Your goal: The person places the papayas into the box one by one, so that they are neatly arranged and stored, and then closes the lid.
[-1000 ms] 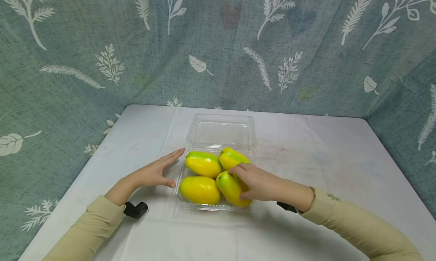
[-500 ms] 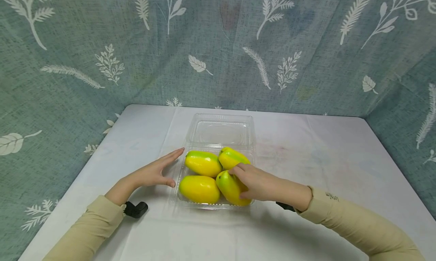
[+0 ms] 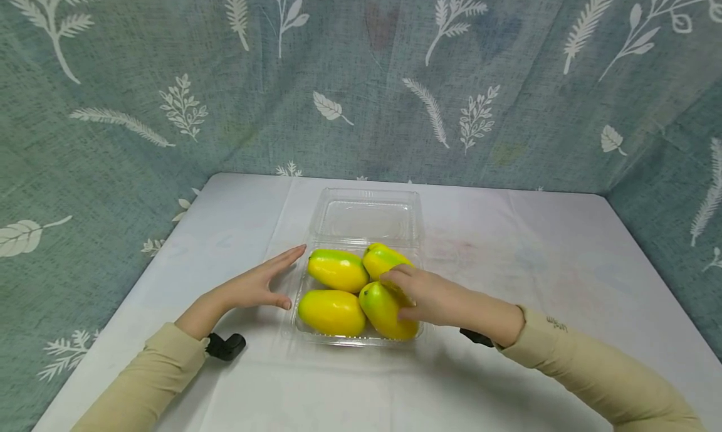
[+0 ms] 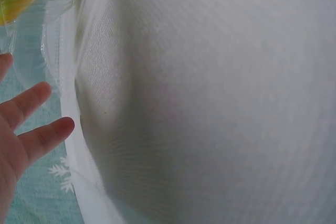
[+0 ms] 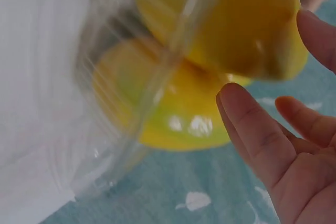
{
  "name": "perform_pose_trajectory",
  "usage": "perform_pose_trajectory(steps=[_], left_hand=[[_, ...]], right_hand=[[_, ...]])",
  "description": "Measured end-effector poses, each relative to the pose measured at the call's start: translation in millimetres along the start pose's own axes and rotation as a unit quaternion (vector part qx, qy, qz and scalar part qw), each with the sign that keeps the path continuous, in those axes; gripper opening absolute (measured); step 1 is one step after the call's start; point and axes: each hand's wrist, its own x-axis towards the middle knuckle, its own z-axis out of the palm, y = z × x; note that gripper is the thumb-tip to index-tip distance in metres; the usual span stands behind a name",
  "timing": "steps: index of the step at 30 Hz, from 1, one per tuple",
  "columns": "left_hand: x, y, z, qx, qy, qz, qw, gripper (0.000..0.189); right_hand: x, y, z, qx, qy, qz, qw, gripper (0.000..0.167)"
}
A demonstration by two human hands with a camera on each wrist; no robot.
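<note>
Several glossy yellow-green mangoes lie in two rows in a clear plastic clamshell box (image 3: 341, 341). My right hand (image 3: 431, 296) is over the front right mango (image 3: 385, 311), partly covering it. In the right wrist view, the right fingers (image 5: 254, 129) are spread loosely beside the yellow fruit, with a gap showing between thumb and fingers. My left hand (image 3: 251, 286) rests at the box's left side, thumb and fingers apart, holding nothing. The front left mango (image 3: 331, 313) and back left mango (image 3: 338, 270) are in full view; the back right mango (image 3: 386, 261) is partly hidden.
The box's hinged lid (image 3: 366, 219) lies folded back behind the fruit. A white cloth covers the table (image 3: 524, 256). Leaf-patterned green curtain (image 3: 361, 106) hangs around its back and sides. Black wrist devices (image 3: 225, 347) sit under both wrists.
My right hand has lifted slightly and its fingers have loosened from the front right mango. The left hand and the fruit stay nearly where they were.
</note>
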Motion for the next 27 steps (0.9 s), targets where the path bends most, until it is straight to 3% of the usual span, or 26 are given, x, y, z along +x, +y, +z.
perform_pose_trajectory(steps=[6, 10, 16, 20, 27], left_hand=[[0.8, 0.0, 0.1, -0.003, -0.001, 0.002, 1.0000, 0.106], [0.3, 0.4, -0.2, -0.007, 0.000, 0.003, 1.0000, 0.107], [-0.6, 0.6, 0.2, -0.006, 0.000, 0.002, 1.0000, 0.106], [-0.4, 0.3, 0.3, -0.007, 0.001, 0.003, 1.0000, 0.106], [0.7, -2.9, -0.4, -0.020, -0.002, 0.008, 0.9998, 0.104]], right_hand=[[4.5, 10, -26, 0.029, 0.042, 0.026, 0.9984, 0.056], [11.2, 31, -44, 0.062, 0.083, 0.045, 0.9936, 0.053], [23.1, 71, -49, 0.144, 0.145, 0.105, 0.9733, 0.047], [32.2, 94, -40, 0.200, 0.183, 0.180, 0.9456, 0.047], [50.8, 111, -20, 0.391, 0.176, 0.275, 0.8605, 0.056]])
